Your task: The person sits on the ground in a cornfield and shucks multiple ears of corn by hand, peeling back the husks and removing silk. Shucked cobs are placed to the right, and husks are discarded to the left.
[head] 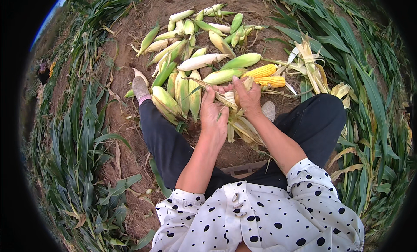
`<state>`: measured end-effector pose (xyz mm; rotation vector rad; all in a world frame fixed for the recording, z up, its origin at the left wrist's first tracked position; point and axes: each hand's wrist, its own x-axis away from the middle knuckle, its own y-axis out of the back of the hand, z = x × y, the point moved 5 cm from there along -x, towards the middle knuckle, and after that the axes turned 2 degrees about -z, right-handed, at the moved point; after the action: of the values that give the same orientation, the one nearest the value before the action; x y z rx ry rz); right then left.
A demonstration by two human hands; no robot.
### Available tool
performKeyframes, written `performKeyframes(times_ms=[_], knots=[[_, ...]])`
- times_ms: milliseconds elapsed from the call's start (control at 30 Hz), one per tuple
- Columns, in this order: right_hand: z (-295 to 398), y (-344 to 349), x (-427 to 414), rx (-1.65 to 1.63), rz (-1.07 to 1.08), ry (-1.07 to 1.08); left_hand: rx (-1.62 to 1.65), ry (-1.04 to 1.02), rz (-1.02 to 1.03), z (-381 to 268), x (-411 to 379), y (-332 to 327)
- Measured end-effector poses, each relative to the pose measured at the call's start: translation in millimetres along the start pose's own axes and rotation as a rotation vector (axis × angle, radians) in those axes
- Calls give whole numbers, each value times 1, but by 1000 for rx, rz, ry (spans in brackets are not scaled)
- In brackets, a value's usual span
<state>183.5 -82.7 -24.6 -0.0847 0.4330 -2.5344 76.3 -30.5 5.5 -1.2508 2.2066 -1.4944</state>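
My left hand (213,113) grips dry, pale husk leaves (229,97) in front of my knees. Close beside it, my right hand (248,97) is closed around the same husk-wrapped corn ear, most of which my fingers hide. Just beyond the right hand lie two bare yellow corn cobs, an upper one (262,71) and a lower one (270,82). A pale green unhusked ear (224,76) rests right past my fingertips. Peeled husks (246,128) lie below the right wrist, between my legs.
A heap of unhusked corn ears (202,61) spreads over bare soil (130,174) ahead. Stripped husks (311,66) lie to the right. Felled green corn stalks line the left (78,147) and right (361,73). A low wooden seat or crate (242,169) shows beneath me.
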Motion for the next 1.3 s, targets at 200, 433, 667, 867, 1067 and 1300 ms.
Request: performKeyframes(times_ms=[200,433,667,867,1067,1300], knots=[[-5,32,-47,-91,-93,-170,-133,29,99,-13,36,26],[-10,23,-56,-87,-95,-294,-151,2,122,-35,69,36],[-42,12,-22,61,-86,-303,109,16,-28,-26,68,58],[-66,-2,56,221,-22,-214,98,17,-48,-17,58,66],[-51,-3,21,233,75,-201,-127,4,57,-22,70,55],[-27,26,-44,161,-86,-373,-218,-5,167,-25,88,32]])
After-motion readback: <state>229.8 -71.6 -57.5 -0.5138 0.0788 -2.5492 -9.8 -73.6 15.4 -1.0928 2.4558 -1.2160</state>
